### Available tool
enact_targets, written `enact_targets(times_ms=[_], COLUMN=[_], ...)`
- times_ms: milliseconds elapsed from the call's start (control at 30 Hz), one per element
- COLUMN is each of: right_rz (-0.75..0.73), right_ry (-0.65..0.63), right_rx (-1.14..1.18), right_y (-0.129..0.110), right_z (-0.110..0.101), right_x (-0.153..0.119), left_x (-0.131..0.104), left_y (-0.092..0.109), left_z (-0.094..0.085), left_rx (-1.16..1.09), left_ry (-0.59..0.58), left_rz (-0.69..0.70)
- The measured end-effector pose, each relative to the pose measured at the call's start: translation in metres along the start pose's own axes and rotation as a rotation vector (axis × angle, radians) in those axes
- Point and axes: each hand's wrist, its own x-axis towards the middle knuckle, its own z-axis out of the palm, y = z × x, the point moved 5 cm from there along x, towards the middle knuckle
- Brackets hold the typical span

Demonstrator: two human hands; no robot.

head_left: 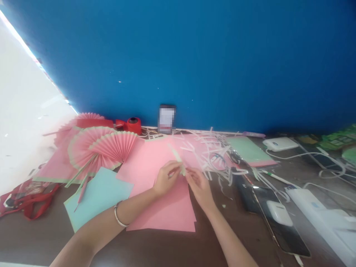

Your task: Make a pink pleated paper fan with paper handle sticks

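Pink paper sheets (167,213), overlapping: laid flat beneath both hands, presumably as a ground to work over. Pale green paper strip (175,154), one: raised over the pink paper sheets, slanting, its lower end between the hands. Left hand (167,178), bangle at wrist: thumb and fingers clamped on the strip's lower part. Right hand (199,186): fingertips closed on the same end from the other side, likely because so narrow a piece bends unless pinched from both. Pleated pink fans (122,146), green-edged: left of the pink paper sheets, overlapping, probably kept aside against crushing. Light blue-green sheet (100,196): just left of the pink paper sheets. White paper shavings (207,146): heaped right of the pink paper sheets' far part, apparently out of the fingers' way
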Motion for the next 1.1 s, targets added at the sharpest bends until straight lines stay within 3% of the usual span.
enact_targets(times_ms=[100, 267, 367, 500, 700, 1100], right_rz=[0.030, 0.027, -0.046, -0.129, -0.252, -0.496], right_ry=[0.028, 0.014, -0.059, -0.030, 0.060, 0.019], right_rx=[0.062, -0.038, -0.105, -0.240, -0.354, -0.640], right_y=[-0.004, 0.000, -0.001, -0.006, -0.015, -0.010], right_z=[0.004, -0.007, -0.005, -0.001, -0.004, 0.002], right_x=[-0.003, 0.000, -0.002, -0.005, -0.006, -0.011], left_x=[-0.005, -0.015, -0.016, -0.012, -0.010, -0.018], left_y=[0.005, 0.019, 0.026, 0.024, 0.014, 0.010], left_z=[0.006, 0.001, 0.008, 0.013, 0.012, 0.021], left_rx=[0.125, 0.614, 0.795, 0.814, 0.806, 1.163], left_ry=[-0.088, 0.163, 0.121, -0.026, -0.104, -0.202], left_rz=[0.102, 0.357, 0.468, 0.434, 0.383, 0.554])
